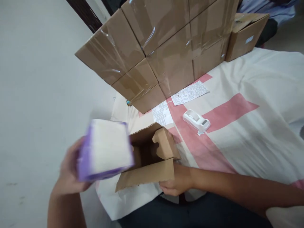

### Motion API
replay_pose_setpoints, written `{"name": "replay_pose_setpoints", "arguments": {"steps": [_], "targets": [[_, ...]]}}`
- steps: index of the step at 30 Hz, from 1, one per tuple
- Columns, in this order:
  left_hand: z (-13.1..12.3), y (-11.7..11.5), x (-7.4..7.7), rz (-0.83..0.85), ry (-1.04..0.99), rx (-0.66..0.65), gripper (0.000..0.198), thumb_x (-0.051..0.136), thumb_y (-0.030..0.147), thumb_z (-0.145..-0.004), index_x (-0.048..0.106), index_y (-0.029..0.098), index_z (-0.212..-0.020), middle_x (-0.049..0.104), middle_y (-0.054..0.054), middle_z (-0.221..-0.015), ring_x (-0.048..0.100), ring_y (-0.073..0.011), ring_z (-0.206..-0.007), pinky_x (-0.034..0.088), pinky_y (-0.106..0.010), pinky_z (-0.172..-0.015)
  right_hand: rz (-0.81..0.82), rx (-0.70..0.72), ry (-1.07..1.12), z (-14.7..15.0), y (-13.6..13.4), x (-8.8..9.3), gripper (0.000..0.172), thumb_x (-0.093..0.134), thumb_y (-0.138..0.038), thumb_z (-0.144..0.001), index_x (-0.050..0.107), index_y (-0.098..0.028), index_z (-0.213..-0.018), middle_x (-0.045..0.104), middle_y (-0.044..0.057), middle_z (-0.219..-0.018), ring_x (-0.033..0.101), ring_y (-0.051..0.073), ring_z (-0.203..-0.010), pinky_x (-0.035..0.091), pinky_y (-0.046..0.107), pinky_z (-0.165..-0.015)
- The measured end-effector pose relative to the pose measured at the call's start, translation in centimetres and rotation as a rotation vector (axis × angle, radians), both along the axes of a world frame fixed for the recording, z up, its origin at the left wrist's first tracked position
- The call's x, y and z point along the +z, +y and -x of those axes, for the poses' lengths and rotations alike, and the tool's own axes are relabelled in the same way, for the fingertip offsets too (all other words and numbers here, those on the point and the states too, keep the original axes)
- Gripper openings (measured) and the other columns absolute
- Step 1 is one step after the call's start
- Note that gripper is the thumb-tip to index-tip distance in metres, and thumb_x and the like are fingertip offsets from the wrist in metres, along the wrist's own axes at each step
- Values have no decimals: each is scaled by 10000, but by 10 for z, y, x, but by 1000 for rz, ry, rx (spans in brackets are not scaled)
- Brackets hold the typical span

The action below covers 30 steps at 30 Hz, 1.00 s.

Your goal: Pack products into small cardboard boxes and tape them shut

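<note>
My left hand (71,171) grips a purple and white block-shaped package (110,147), blurred by motion, held up to the left of an open cardboard box (149,172). The box lies with its opening facing me and its flaps folded out; its inside looks dark. At the box's lower right, my right hand (174,182) has its fingers bent round the edge below the front flap.
Taped cardboard boxes (171,53) stand stacked behind. Label sheets (190,92) and a white tape dispenser (196,121) lie on the striped cloth (261,142). Another box (248,36) is at the upper right, near a person's clothing (273,12). A wall (35,79) is at left.
</note>
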<state>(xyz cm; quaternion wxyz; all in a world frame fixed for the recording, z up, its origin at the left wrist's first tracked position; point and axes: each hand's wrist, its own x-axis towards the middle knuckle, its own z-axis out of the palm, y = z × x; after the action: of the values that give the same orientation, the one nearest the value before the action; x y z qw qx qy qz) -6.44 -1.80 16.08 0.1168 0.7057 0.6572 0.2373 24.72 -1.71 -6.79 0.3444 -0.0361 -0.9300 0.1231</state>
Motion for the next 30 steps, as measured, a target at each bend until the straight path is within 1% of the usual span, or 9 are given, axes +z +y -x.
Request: {"name": "replay_pose_setpoints", "arguments": {"steps": [2,5,9,12,16,20,25,28,30], "targets": [[-28,3,-13,116,85,-223,808,809,506,-705,554,249,-1426,566,-75,-1398,534,-293,-1319,543,-428,-1064,14,-5,-17,0,-1,0,259,508,-304,-923,588,-214,-693,663,9,-726,593,181,-692,377,365,-623],[-66,20,-47,282,330,-474,798,772,324,-813,421,379,-1528,439,-70,-1525,465,-305,-1370,512,-460,-1069,41,0,-79,2,-2,0,229,539,-303,-912,598,-204,-715,669,16,-740,595,181,-721,378,347,-647],[-86,30,-76,290,554,-508,664,676,498,-916,411,449,-1523,391,-42,-1573,417,-329,-1349,462,-499,-1077,20,-4,-110,2,-5,4,217,561,-297,-899,607,-190,-716,669,33,-743,592,190,-760,394,342,-707],[-89,28,-77,261,632,-507,566,544,624,-946,540,381,-1457,481,-87,-1464,457,-317,-1265,427,-493,-1062,17,64,-180,2,-4,6,215,570,-283,-906,610,-181,-721,651,24,-731,554,157,-688,386,311,-659],[-92,27,-72,269,743,-450,469,544,590,-965,671,323,-1329,650,-90,-1172,514,-306,-1111,404,-453,-915,-42,125,-256,3,7,10,215,589,-289,-918,625,-175,-740,657,22,-758,499,131,-609,363,293,-563],[-89,35,-72,283,608,-490,409,581,554,-964,694,324,-1283,736,-57,-1052,572,-277,-1057,349,-422,-885,-206,111,-255,2,19,27,225,596,-296,-914,619,-195,-714,655,15,-714,525,154,-620,397,312,-577],[-74,44,-79,131,218,-540,475,419,547,-1027,745,252,-845,728,-17,-833,586,-210,-852,341,-380,-833,-421,71,70,-21,10,76,285,564,-272,-921,561,-204,-645,575,-5,-651,507,149,-619,355,312,-532],[-70,42,-86,-11,59,-487,568,304,542,-1045,704,232,-786,691,-31,-792,574,-216,-849,370,-379,-850,-473,-54,306,-48,6,111,239,573,-246,-904,564,-207,-669,626,20,-740,551,172,-718,386,317,-588],[-70,39,-91,-105,-6,-442,608,246,550,-1044,685,225,-777,677,-48,-808,565,-225,-865,382,-389,-867,-414,-186,394,-64,12,129,103,582,-245,-888,638,-195,-816,685,67,-904,586,214,-861,443,354,-695]]}}
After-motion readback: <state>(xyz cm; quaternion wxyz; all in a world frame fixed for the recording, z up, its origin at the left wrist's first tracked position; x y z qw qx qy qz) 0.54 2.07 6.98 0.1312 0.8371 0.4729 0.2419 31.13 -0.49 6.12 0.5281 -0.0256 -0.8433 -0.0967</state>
